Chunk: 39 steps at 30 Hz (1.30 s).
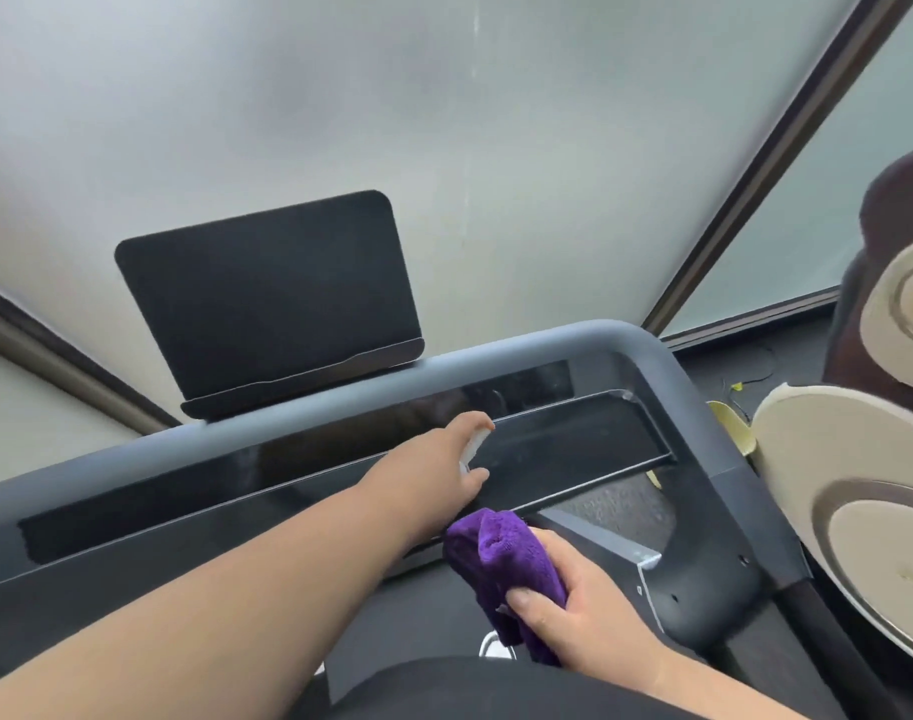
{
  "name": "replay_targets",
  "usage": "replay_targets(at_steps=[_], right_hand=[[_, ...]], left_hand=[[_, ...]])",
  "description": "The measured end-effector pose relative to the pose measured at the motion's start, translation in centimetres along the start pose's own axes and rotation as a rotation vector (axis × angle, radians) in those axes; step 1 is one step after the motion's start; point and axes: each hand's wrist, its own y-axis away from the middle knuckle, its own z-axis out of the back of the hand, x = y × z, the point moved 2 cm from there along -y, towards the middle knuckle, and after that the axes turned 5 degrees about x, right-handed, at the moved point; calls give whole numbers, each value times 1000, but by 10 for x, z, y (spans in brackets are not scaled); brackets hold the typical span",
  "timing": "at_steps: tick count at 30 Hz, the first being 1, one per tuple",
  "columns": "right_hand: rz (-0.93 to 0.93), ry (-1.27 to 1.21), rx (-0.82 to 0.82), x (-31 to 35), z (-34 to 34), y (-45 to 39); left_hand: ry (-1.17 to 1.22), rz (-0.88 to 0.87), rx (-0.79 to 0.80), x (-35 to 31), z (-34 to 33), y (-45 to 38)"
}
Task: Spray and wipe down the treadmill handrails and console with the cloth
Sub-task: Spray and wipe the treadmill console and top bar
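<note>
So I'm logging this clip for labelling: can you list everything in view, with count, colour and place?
Treadmill console: one, grey frame with black glossy panel, centre.
Screen: one, black, off, standing above the console.
Handrail: one visible, dark grey, right.
Cloth: one, purple, bunched, lower centre.
Spray bottle: one, white, mostly hidden, at the console tray.
Frosted window: pale grey, dark frames, behind.
Round discs: two, cream and metallic, far right.
Left hand: grips the spray bottle.
Right hand: grips the cloth.

My treadmill's grey console (548, 350) carries a dark tablet holder (272, 298) standing on its top rail.
</note>
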Motion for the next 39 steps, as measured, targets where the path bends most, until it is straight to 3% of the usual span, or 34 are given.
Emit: replay_targets(at_steps=[5,13,16,18,20,23,28,39], right_hand=[[-7,-25,-15,-19,26,15],[74,-71,-68,-20,57,16],[146,-153,-294,-14,78,10],[222,-119,-484,-3,96,-1],[297,-15,-559,8,112,-19],[342,358,-430,12,126,-54],[47,1016,-19,-30,110,-91],[221,1259,76,-18,18,-131]], left_hand=[[-28,-28,69,-28,-30,-27],[20,50,-32,-35,-30,-29],[125,87,-60,-24,-28,-5],[211,103,-87,-17,-29,15],[294,127,-123,-10,-34,34],[342,184,-181,-2,-39,57],[342,215,-230,6,-40,80],[315,228,-309,17,-45,103]])
